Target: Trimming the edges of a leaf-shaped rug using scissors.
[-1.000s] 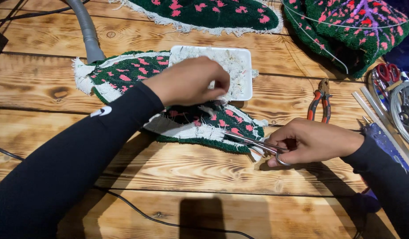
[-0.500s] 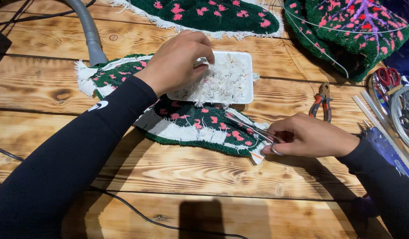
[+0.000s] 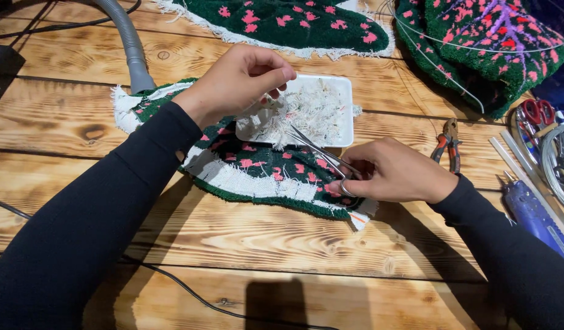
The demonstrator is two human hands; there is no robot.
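A ribbed grey hose (image 3: 130, 49) is curving down from the upper left of the frame onto scorched, knotty wooden planks (image 3: 245, 244). Right of it, the left hand (image 3: 236, 82) is hovering over a white rectangular tray (image 3: 343, 110) heaped with fuzzy white yarn trimmings (image 3: 306, 113), its fingers pressed together and pinching a small tuft. Under the tray a dark green tufted piece (image 3: 257, 168) with pink flecks and a frayed white edge is lying in mid-frame. The right hand (image 3: 395, 171) is gripping slim metal scissors (image 3: 322, 153), fingers curled through the handles, which are hiding them. Orange-handled pliers (image 3: 448, 143) are lying further right; a blue glue gun (image 3: 532, 214) is running off toward the lower right edge.
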